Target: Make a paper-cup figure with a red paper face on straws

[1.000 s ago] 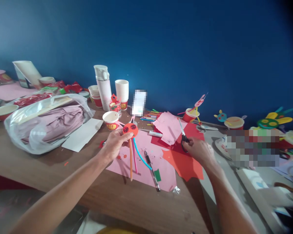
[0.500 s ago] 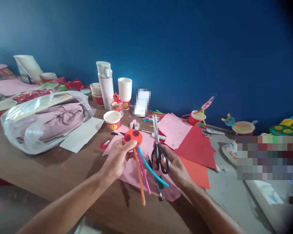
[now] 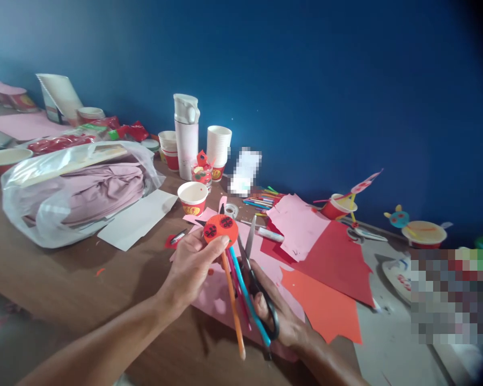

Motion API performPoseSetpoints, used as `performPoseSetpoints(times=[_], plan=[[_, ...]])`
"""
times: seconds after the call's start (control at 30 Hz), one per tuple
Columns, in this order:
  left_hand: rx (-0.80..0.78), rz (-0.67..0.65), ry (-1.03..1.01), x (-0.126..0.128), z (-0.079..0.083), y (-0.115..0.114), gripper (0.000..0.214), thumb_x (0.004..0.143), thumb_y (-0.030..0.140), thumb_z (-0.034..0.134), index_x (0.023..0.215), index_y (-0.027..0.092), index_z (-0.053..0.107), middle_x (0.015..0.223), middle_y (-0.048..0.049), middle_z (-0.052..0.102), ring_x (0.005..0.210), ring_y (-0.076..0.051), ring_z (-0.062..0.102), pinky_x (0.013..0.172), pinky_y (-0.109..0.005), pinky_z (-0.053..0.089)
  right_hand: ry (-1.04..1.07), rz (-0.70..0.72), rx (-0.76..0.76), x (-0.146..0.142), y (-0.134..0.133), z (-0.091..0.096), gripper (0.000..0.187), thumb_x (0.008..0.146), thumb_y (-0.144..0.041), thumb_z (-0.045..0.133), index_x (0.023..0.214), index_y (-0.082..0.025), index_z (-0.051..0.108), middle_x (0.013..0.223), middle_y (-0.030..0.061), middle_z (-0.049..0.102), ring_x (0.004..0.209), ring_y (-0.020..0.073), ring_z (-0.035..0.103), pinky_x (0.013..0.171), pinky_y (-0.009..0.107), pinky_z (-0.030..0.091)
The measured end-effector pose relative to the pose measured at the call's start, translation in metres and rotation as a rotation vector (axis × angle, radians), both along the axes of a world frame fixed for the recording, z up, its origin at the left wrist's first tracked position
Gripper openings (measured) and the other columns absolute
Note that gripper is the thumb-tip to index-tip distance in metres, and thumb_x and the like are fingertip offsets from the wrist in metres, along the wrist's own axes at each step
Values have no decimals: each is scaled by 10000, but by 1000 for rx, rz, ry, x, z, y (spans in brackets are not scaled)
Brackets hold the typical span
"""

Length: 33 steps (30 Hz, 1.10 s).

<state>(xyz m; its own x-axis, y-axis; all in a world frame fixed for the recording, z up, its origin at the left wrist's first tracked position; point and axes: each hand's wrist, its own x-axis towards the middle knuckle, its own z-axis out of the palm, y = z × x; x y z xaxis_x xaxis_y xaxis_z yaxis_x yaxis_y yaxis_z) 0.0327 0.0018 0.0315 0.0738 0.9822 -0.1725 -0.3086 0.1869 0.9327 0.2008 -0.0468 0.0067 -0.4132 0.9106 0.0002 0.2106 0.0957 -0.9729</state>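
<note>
My left hand [image 3: 189, 268] pinches a round orange-red paper disc [image 3: 220, 231] with black drawn patterns and dark pointed pieces at its upper edge. From under the disc hang thin coloured strips: an orange strip [image 3: 234, 308], a blue strip [image 3: 247, 294] and a magenta one, partly covered. My right hand [image 3: 279, 308] has its fingers in the handles of black-handled scissors [image 3: 261, 287]. The blades are apart and point up, just right of the disc. The blue strip crosses in front of the scissors' handles. Pink paper [image 3: 221, 295] lies beneath both hands.
A plastic bag [image 3: 28, 209] with mauve cloth stands left, beside white card [image 3: 137, 220]. Paper cups [image 3: 193, 199], a flask [image 3: 186, 145] and a blurred-out panel stand behind. Red paper [image 3: 338, 262], orange paper [image 3: 326, 305] and a white marker [image 3: 270, 234] lie right.
The scissors' blades have spread apart, and my right hand has moved lower and closer to the strips. The blue strip now hangs straighter. The view has shifted slightly.
</note>
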Motion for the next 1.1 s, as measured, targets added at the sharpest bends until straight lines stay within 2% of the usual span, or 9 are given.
performPoseSetpoints(times=[0.17, 0.3, 0.43, 0.57, 0.7, 0.83, 1.1], plan=[[39, -4, 122, 3, 0, -2, 169, 715, 308, 660, 750, 145, 635, 597, 15, 581, 546, -89, 535, 523, -186, 454, -50, 4, 111, -4, 1, 4, 651, 802, -687, 337, 1282, -255, 420, 1029, 81, 589, 888, 250, 585, 773, 349, 508], [22, 15, 151, 7, 5, -5, 166, 702, 303, 668, 732, 144, 633, 616, 11, 598, 567, -95, 546, 544, -191, 466, -127, -5, 129, -2, 0, 2, 697, 801, -698, 308, 1314, -234, 392, 979, 83, 604, 832, 240, 595, 746, 334, 515], [23, 3, 146, 9, 7, -7, 182, 702, 311, 668, 709, 139, 610, 607, 15, 586, 562, -100, 545, 537, -196, 471, -170, -6, 131, 0, 0, 6, 687, 806, -696, 300, 1303, -233, 400, 1012, 75, 609, 858, 234, 599, 757, 319, 510], [61, -31, 146, 9, 6, -8, 174, 716, 294, 658, 690, 132, 602, 615, 7, 597, 560, -96, 539, 548, -188, 465, -138, -20, 170, 0, 1, 8, 645, 808, -683, 327, 1260, -233, 424, 1011, 75, 600, 867, 235, 588, 751, 317, 504], [68, -47, 141, 10, 4, -7, 165, 725, 286, 650, 686, 133, 603, 620, 1, 605, 554, -100, 545, 546, -190, 462, -82, -31, 174, 0, 2, 1, 584, 833, -638, 347, 1253, -238, 419, 992, 72, 589, 854, 230, 573, 751, 323, 490], [43, -58, 104, 11, 3, -8, 146, 713, 277, 655, 705, 137, 616, 596, 5, 594, 546, -115, 555, 538, -207, 468, -42, -20, 179, 0, 2, -2, 550, 854, -598, 365, 1264, -234, 402, 1061, 73, 567, 911, 233, 554, 791, 337, 471], [39, -111, 42, 12, 2, -10, 135, 756, 278, 627, 757, 144, 612, 530, 17, 570, 538, -122, 570, 543, -211, 467, -8, -3, 128, 0, 1, -1, 515, 864, -579, 364, 1251, -240, 392, 1059, 69, 561, 896, 227, 552, 772, 334, 474]])
